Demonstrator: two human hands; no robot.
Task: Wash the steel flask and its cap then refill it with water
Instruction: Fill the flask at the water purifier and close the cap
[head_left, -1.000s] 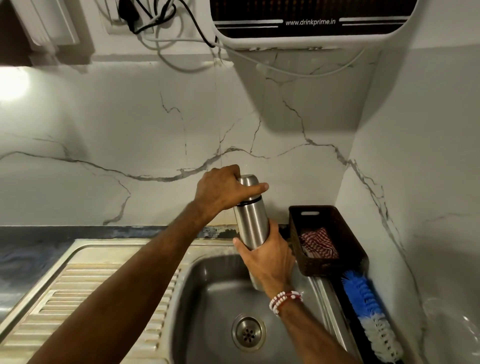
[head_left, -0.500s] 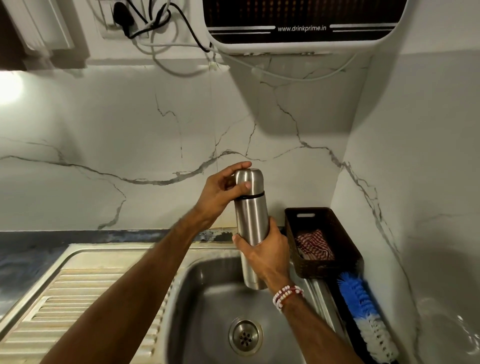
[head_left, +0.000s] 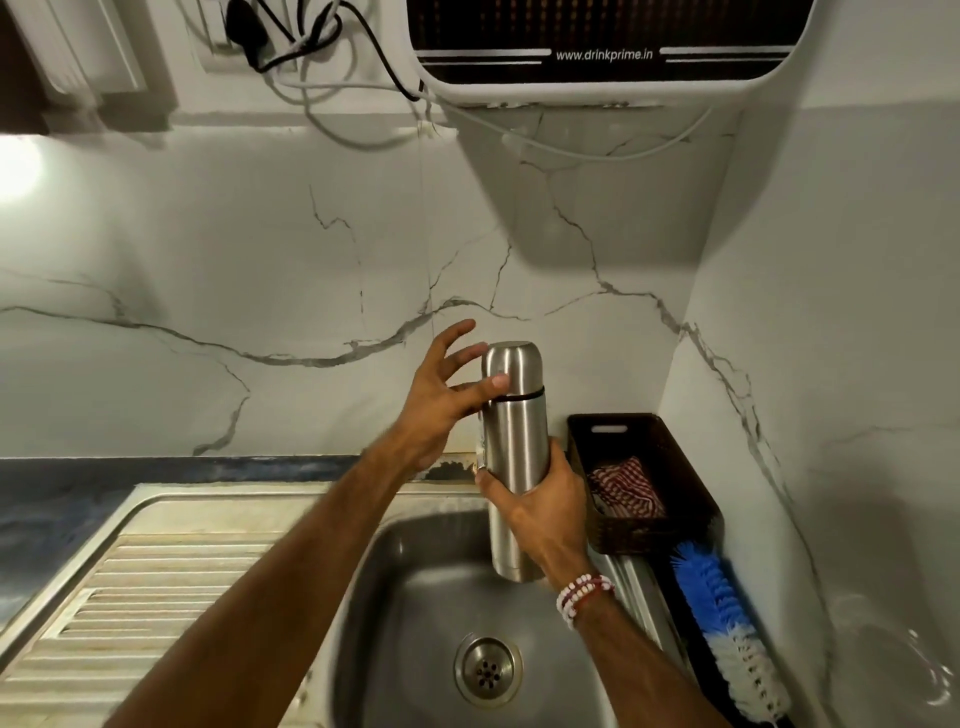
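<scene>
Steel drainboard (head_left: 156, 571) at far left, then the sink (head_left: 415, 597) basin below the middle. Reaching in from the left, left hand (head_left: 441, 395) with fingers spread and almost straight, only the thumb tip laid on the cap (head_left: 514, 369); no real grip on anything. Just right of it, steel flask (head_left: 519, 457) upright above the basin, long axis near vertical, cap on top and seated on the body. Lower and to the right, right hand (head_left: 545, 506) wrapped firmly round the lower half of the flask. Of the 2 hands, left nearer to the cap, right nearer to the base. Probably the unscrewing step: needs closing of the left fingers round the cap and a twist about the vertical axis, with the right hand as brace. Further right, dark basket (head_left: 691, 467) with checked cloth (head_left: 628, 488), then blue and white brush (head_left: 722, 608).
</scene>
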